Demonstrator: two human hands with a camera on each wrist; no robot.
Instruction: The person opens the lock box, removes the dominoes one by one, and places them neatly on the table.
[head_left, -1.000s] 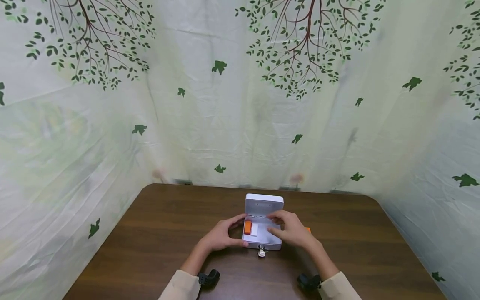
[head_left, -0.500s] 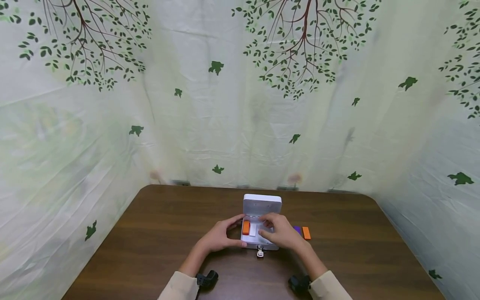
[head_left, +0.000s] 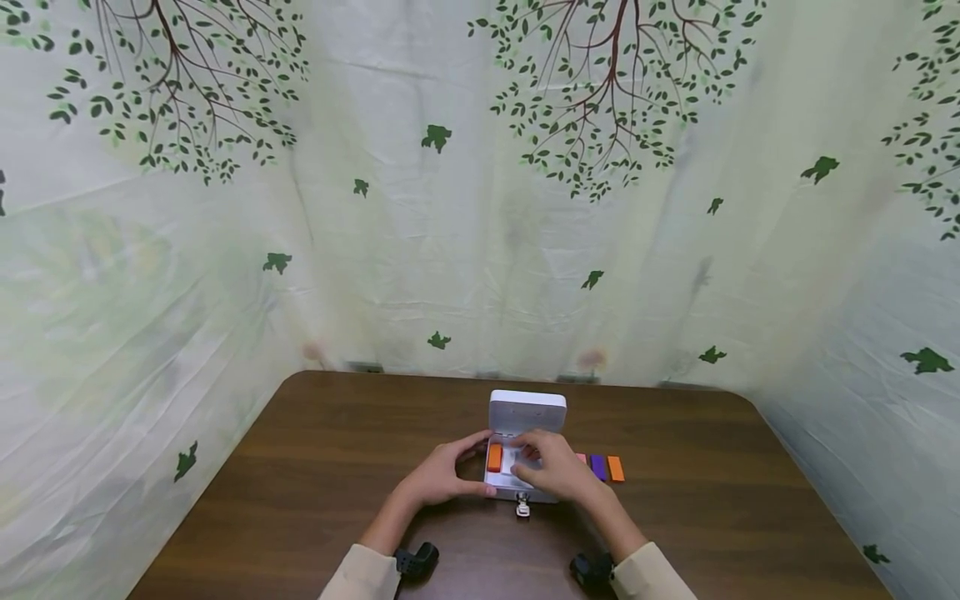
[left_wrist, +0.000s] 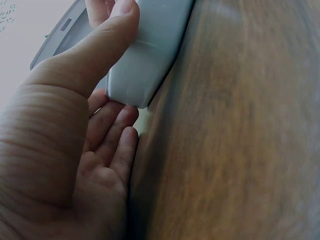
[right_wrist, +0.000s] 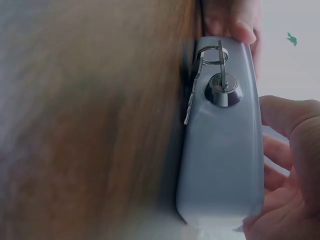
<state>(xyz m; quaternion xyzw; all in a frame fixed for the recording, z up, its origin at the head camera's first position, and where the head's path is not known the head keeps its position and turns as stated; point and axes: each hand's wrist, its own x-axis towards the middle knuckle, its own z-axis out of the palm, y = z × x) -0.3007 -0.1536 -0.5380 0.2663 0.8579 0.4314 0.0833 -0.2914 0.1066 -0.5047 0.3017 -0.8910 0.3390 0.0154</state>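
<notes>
A grey-white metal cash box point(head_left: 527, 406) stands on the table with its lid up. My left hand point(head_left: 442, 475) grips its left side, thumb at the front corner and fingers at the back. In the box, an orange block point(head_left: 494, 457) lies against the left wall, beside a white piece point(head_left: 507, 461). My right hand point(head_left: 555, 467) is bent over the interior, thumb and fingertips close to the white piece; I cannot tell whether it holds anything. In the right wrist view, a key point(right_wrist: 222, 65) sits in the front lock point(right_wrist: 223, 89), with a second key point(right_wrist: 193, 97) hanging from its ring.
Right of the box, an orange block point(head_left: 615, 468), a purple block point(head_left: 597, 467) and a partly hidden pink block point(head_left: 581, 457) lie in a row on the brown wooden table point(head_left: 360, 417). A leaf-patterned cloth point(head_left: 480, 250) hangs behind and on both sides.
My right hand has moved left across the box interior, uncovering the purple, pink and orange blocks to its right. The left hand keeps its grip on the box.
</notes>
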